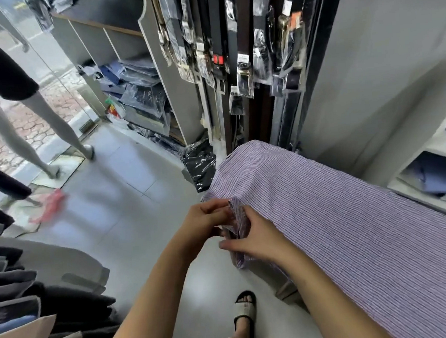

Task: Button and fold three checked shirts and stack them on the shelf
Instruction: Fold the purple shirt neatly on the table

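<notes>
1. Checked shirt (338, 213) spread flat over a raised surface at the right, one edge hanging off the near-left side.
2. Left hand (204, 220) curled, fingertips pinching the bunched shirt edge.
3. Right hand (258, 239) curled round the same fold from the other side, thumb stretched out below.
4. Both hands close together, nearly touching.
5. Packaged belts (234, 49) hanging behind; bagged clothes (137, 95) stacked in the shelf unit (174, 98) at the left; sandalled foot (244, 315) on the floor.

Shirt (339, 226) spread over bench at right; belts (234, 49) hanging behind; mannequin (42, 123) far left; folded clothes (20, 301) near left.
</notes>
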